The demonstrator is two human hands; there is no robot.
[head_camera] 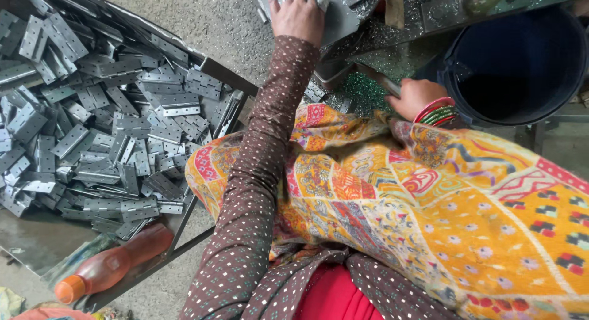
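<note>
I am reaching my left hand (297, 13) to the top centre of the frame, arm stretched straight out in a brown dotted sleeve (257, 173). The hand is lying palm down, fingers spread loosely, resting on a flat grey metal plate (340, 19) at the top edge; a ring is showing on one finger. Whether the fingertips are gripping anything I cannot tell, as they are running out of frame.

My right hand (414, 98) is sitting right of centre, fingers curled under, against a metal bar (377, 80); whether it is pinching the bar I cannot tell. A stack of red and green bangles (437, 111) is circling that wrist.

One tray (211, 72) is filling the left half of the frame, holding a heap of grey metal hinges (98, 124), too many to count. One orange bottle (113, 265) is lying at the lower left on the tray's edge. One dark blue bucket (521, 56) is standing at the upper right. One patterned yellow cloth (442, 203) is covering my lap.
</note>
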